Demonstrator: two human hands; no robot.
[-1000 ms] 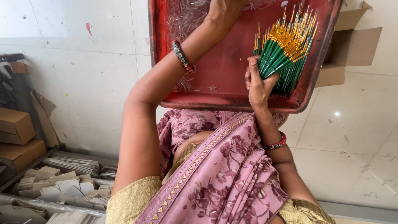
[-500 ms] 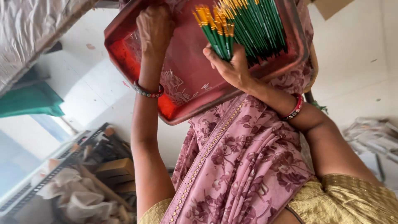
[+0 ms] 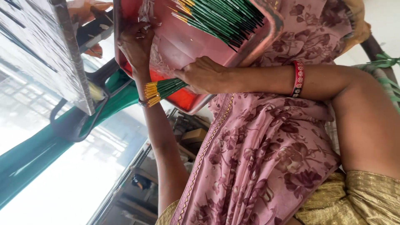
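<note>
A red tray (image 3: 183, 41) rests on my lap over pink flowered cloth. A pile of thin green sticks with gold tips (image 3: 221, 16) lies in its upper part. My right hand (image 3: 204, 75), with a red bangle on its wrist, is shut on a small bundle of the same green sticks (image 3: 164, 88), gold tips pointing left over the tray's lower edge. At the tray's left rim my left hand (image 3: 135, 46) grips it, fingers curled inside next to some pale wispy scraps.
A metal-edged board (image 3: 71, 54) and a dark frame with green fabric (image 3: 62, 141) stand at the left. Cardboard boxes (image 3: 193, 135) and shelving clutter lie below the tray. A green strap (image 3: 381, 62) is at the right edge.
The camera has swung round. My right hand has come off the big pile and now holds a small separate bundle lower on the tray. My left hand stays at the tray's rim.
</note>
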